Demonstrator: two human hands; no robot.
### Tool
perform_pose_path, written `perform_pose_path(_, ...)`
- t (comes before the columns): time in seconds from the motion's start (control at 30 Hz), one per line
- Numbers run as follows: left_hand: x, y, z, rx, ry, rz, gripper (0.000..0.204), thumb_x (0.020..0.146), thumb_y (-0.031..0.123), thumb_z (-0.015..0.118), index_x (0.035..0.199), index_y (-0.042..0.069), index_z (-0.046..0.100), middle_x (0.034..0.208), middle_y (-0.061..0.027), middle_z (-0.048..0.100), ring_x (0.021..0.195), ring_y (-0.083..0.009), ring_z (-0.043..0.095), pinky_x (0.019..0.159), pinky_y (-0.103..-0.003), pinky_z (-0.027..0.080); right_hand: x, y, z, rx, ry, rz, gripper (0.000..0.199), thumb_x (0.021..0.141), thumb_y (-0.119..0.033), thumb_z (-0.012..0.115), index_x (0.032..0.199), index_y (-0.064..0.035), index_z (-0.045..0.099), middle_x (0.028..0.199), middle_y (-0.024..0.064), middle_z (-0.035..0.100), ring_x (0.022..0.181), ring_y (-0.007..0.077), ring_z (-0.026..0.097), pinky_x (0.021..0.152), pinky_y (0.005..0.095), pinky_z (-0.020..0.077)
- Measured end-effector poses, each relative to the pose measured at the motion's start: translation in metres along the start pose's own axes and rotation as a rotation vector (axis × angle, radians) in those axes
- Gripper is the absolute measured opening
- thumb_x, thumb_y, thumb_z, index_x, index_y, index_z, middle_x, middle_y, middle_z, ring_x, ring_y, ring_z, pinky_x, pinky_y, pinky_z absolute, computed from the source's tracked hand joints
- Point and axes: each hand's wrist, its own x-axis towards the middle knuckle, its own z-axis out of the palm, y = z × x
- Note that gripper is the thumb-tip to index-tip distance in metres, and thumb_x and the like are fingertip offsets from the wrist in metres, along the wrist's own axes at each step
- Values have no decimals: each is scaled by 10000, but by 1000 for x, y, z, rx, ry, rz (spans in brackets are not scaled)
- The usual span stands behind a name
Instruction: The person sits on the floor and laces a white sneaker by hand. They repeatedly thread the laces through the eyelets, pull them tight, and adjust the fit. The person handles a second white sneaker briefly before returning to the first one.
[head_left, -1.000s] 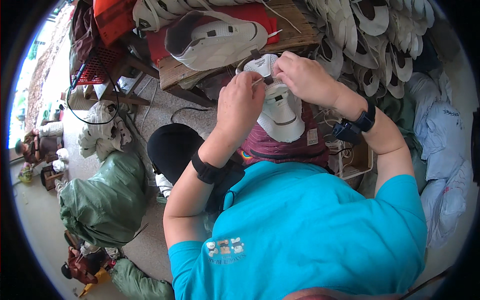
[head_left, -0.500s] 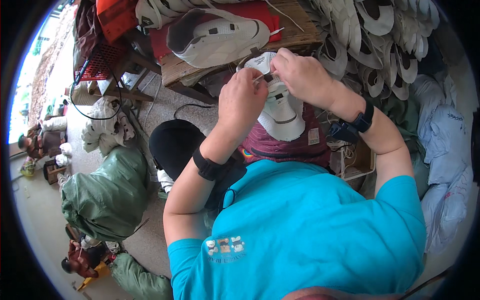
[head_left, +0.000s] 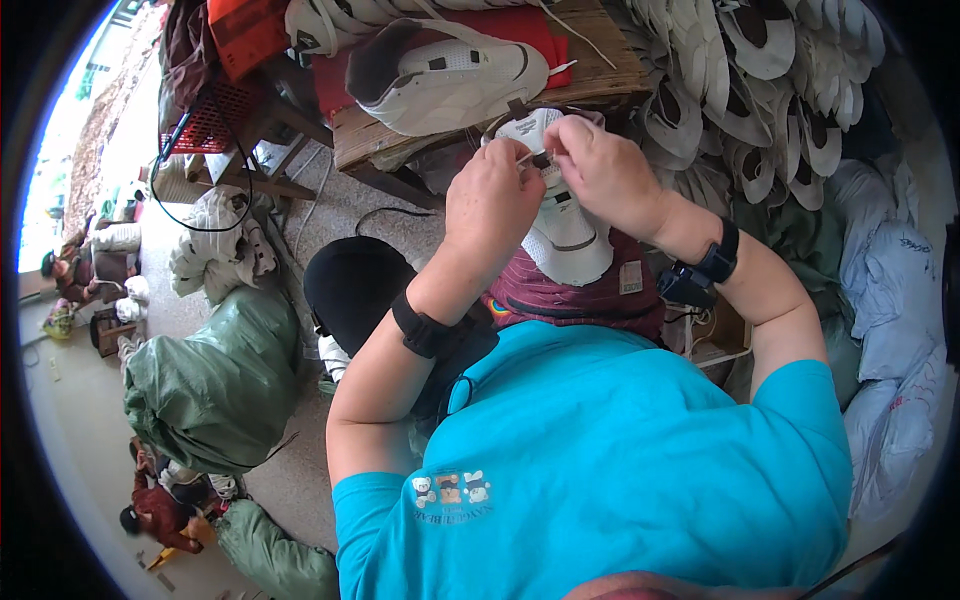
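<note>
A white shoe upper (head_left: 566, 236) stands on my lap, over a maroon cloth (head_left: 580, 298). My left hand (head_left: 492, 204) and my right hand (head_left: 600, 172) meet at its top end, fingers pinched together. Between the fingertips sits a thin white lace (head_left: 530, 156) with a small dark tip. Both wrists carry black bands. Which hand grips the lace tip is hard to tell; both pinch at it and at the upper's edge.
A finished white shoe (head_left: 440, 80) lies on a wooden bench (head_left: 400, 140) ahead. Stacks of white shoe uppers (head_left: 760, 90) fill the right. Green sacks (head_left: 215, 375) and a black round stool (head_left: 350, 285) stand at left. Pale blue bags (head_left: 890, 300) lie far right.
Both hands stayed at the top of the white upper, shifting slightly; the fingers have drawn closer around the lace. The view has tilted a little.
</note>
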Motion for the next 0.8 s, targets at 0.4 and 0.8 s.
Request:
perform_pose_path(0.4,0,0,-1,-16,-14,2,219,807,164,637,967,16,617,936,-181,667,893,-360,653,770,-455,527,-1,-11,2,29,13,19,213,859,-19,615,1059,-58,551,960,143,662,873,325,673,714,403,537)
perform_pose_path(0.8,1,-13,-10,25,122,175,146,787,151,687,854,39,622,821,-144,651,795,-319,652,711,-405,521,13,-10,-18,135,-82,-118,241,835,-27,664,1069,-68,625,967,111,636,858,293,657,744,367,536)
